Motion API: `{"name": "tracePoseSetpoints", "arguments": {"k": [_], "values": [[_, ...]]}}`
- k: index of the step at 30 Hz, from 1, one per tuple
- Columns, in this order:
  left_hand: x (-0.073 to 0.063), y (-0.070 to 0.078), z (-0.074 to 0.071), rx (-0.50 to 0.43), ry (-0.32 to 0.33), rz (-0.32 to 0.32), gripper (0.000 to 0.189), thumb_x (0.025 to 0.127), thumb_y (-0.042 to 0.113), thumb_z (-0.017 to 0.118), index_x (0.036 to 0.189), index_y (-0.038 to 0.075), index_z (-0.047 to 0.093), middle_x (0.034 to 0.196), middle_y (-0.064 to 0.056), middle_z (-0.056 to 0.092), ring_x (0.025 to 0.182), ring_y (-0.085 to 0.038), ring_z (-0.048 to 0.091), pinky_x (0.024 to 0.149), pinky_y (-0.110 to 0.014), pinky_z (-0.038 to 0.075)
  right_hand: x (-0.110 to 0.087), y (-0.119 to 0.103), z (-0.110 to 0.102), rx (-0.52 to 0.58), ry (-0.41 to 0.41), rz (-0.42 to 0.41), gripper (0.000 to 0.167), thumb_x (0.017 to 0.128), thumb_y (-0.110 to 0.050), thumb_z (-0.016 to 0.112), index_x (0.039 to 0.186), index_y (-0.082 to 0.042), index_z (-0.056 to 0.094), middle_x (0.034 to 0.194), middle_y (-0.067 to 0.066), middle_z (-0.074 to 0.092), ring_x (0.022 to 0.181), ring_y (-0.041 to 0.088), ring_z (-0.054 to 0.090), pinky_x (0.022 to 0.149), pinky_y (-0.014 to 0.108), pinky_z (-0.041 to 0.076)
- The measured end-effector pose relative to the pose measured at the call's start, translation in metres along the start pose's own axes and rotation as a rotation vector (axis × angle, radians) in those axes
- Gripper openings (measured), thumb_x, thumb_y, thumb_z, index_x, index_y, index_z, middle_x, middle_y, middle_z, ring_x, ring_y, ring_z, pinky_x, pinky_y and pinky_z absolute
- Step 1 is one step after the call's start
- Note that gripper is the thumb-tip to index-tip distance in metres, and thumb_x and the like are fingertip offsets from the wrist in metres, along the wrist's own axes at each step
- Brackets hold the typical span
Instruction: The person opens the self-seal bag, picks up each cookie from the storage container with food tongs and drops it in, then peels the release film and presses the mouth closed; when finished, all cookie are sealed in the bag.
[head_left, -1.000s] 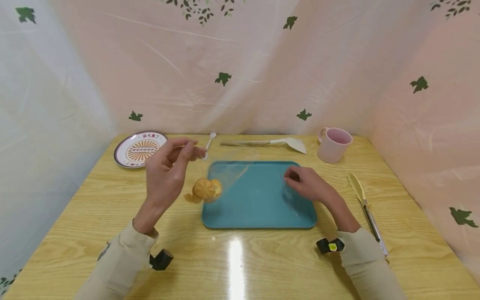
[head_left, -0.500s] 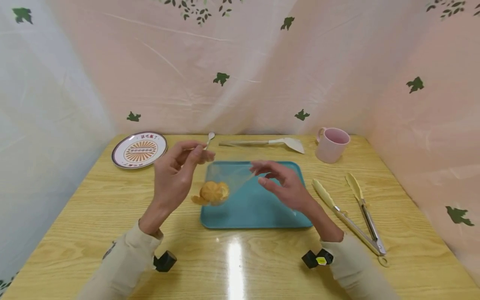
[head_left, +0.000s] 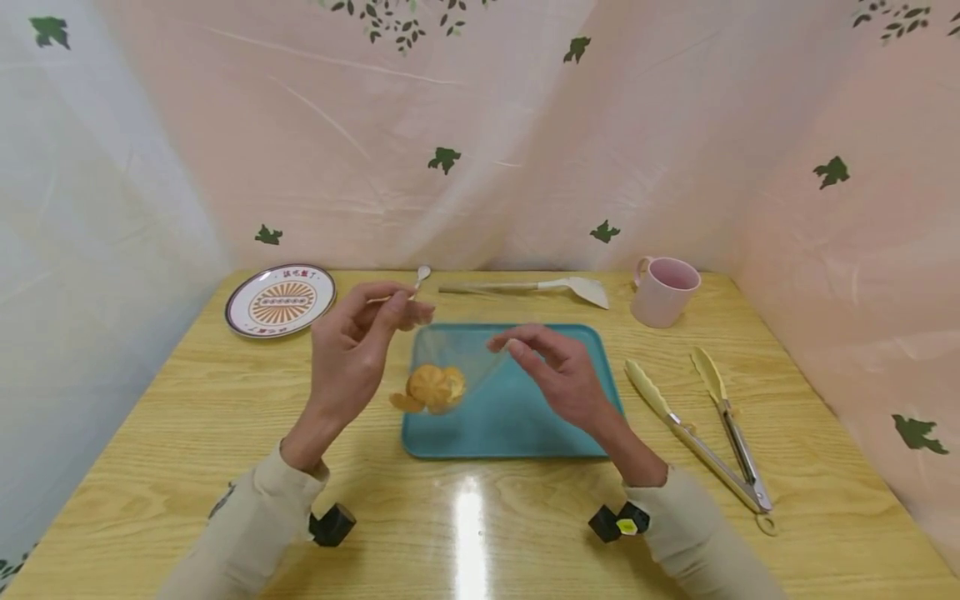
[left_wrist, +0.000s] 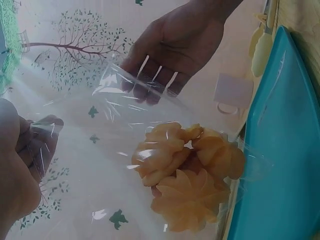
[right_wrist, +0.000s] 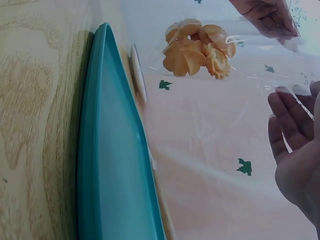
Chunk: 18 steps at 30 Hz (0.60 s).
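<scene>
A clear plastic bag (left_wrist: pixel 120 135) with several golden flower-shaped cookies (left_wrist: pixel 192 192) in its bottom hangs above the left part of the teal tray (head_left: pixel 525 417). My left hand (head_left: pixel 352 354) pinches the bag's upper left edge between thumb and fingers. On the other side, my right hand (head_left: pixel 558 371) has its thumb and forefinger at the bag's upper right edge and pinches the film there. Its other fingers lie behind the clear film in the left wrist view. In the right wrist view, the cookies (right_wrist: pixel 185 55) hang between the two hands, beyond the tray.
A patterned plate (head_left: pixel 281 300) lies at the back left. Along the back are a small white spoon (head_left: pixel 423 273), a spatula (head_left: pixel 570 287) and a pink mug (head_left: pixel 663 292). Spread tongs (head_left: pixel 705 450) lie right of the tray on the wooden table (head_left: pixel 187 417).
My right hand has moved left from over the tray's right side, where a thin clear strip hung from it, to the bag's edge. The left hand and bag have shifted slightly right.
</scene>
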<state>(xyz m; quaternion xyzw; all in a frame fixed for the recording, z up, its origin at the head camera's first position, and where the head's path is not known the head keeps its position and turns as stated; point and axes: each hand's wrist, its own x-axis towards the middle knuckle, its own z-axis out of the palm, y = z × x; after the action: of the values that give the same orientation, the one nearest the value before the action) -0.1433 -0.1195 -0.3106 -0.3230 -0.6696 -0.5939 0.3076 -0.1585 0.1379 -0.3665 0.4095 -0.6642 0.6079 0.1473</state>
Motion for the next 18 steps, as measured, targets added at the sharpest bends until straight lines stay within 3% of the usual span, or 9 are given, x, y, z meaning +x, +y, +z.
{"name": "tracePoseSetpoints", "arguments": {"k": [10, 18], "values": [[0.001, 0.001, -0.008, -0.007, 0.044, 0.018, 0.016, 0.106, -0.001, 0.056, 0.109, -0.014, 0.066, 0.096, -0.017, 0.077, 0.087, -0.014, 0.075, 0.074, -0.029, 0.062, 0.009, -0.01, -0.006, 0.023, 0.09, -0.201, 0.033, 0.108, -0.02, 0.058, 0.101, 0.01, 0.071, 0.097, 0.012, 0.076, 0.092, 0.018, 0.073, 0.081, 0.031, 0.059], [0.003, 0.002, -0.006, -0.01, 0.041, 0.102, 0.028, 0.108, 0.012, 0.058, 0.108, -0.015, 0.063, 0.09, -0.016, 0.077, 0.078, -0.012, 0.074, 0.067, -0.026, 0.06, 0.022, -0.029, -0.016, 0.075, 0.099, -0.291, 0.028, 0.106, -0.014, 0.062, 0.109, 0.011, 0.074, 0.091, 0.013, 0.077, 0.08, 0.019, 0.075, 0.078, 0.033, 0.062]]}}
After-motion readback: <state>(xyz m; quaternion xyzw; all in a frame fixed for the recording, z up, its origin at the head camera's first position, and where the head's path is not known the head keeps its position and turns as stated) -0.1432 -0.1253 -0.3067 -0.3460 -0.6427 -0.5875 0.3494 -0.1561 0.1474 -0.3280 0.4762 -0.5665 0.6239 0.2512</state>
